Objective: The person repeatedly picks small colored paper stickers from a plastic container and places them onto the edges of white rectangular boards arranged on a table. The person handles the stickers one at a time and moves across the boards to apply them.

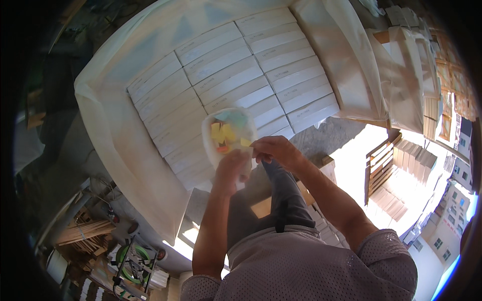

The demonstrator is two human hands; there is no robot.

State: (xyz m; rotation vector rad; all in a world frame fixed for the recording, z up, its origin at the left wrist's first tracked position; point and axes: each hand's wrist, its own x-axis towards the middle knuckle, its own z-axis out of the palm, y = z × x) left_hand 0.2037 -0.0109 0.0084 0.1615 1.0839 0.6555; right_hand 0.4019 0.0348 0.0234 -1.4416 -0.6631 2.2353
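Observation:
A white tub (207, 135) with rounded corners rests at the near edge of the stacked white boxes (226, 75). Inside it lie yellow pieces (221, 132), a pale green piece (234, 118) and a small orange-red one. At the tub's near rim, the fingers of my left hand (232, 169) are closed around a small pale piece (247, 153) that looks like paper or film. My right hand (277, 149) is just beside it, thumb and fingers pinched together at that piece's edge. What exactly the right fingertips grip is too small to make out.
Loose translucent plastic sheeting (108, 115) surrounds the boxes on several sides. A wooden crate (380, 168) with stacked panels stands at the right in sunlight. A strapping reel (134, 263) and wood strips (88, 232) are at the lower left.

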